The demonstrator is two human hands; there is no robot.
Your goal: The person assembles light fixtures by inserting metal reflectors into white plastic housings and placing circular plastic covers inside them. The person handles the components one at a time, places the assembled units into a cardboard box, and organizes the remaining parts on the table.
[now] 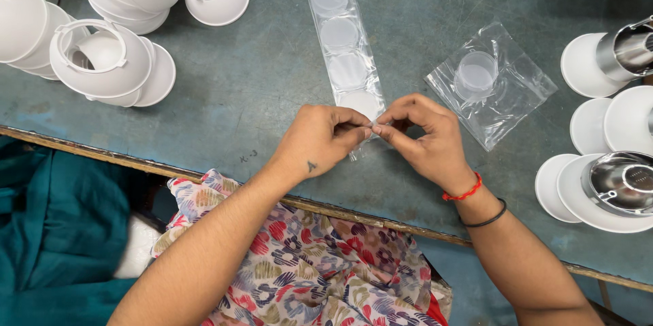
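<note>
Pinching the near end of the disc sleeve (345, 54), left hand (320, 141) and right hand (425, 137) grip shut on it; sleeve looks unopened, four discs inside, on worktop (245, 94).

Both forearms are bare. The right wrist wears a red thread bracelet (464, 194) and a thin black band (487, 219). The left hand (321, 142) has a small dark mark (a tattoo) near the wrist. Floral patterned clothing (320, 265) covers the lap.
</note>
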